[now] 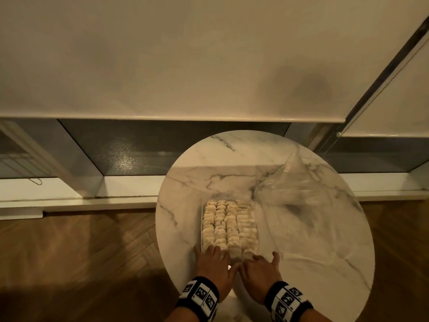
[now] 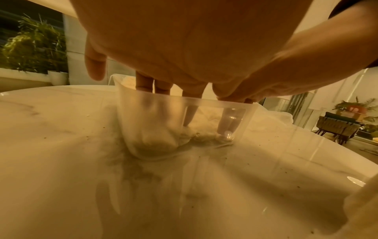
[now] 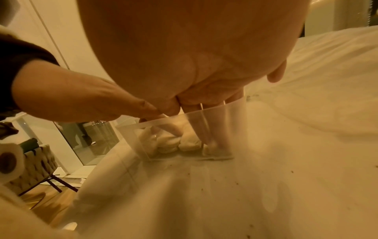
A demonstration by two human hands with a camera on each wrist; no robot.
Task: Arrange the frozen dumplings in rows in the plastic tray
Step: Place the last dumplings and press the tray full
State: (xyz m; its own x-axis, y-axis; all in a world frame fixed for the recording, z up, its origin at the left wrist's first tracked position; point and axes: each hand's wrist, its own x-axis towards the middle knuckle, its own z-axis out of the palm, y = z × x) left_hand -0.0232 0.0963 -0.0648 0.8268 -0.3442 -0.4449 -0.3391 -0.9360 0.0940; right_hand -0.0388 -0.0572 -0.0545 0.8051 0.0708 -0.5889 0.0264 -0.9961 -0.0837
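A clear plastic tray (image 1: 201,220) stands on the round marble table (image 1: 308,256), packed with pale frozen dumplings (image 1: 228,219) in several lengthwise rows. Both hands are at its near end. My left hand (image 1: 212,252) reaches over the near wall (image 2: 204,103) with straight fingers (image 2: 189,113) that press down on the dumplings (image 2: 155,140) at the near left; the little finger stays outside. My right hand (image 1: 257,260) dips straight fingers (image 3: 201,127) inside the near right corner of the tray (image 3: 163,123), against the dumplings (image 3: 169,143) there. The two thumbs meet between the hands.
A crumpled, see-through plastic bag (image 1: 294,184) lies on the table behind and to the right of the tray. The table's rim (image 1: 162,228) is close on the left, with wooden floor (image 1: 81,252) below. Crumbs (image 2: 284,173) dot the marble near the tray.
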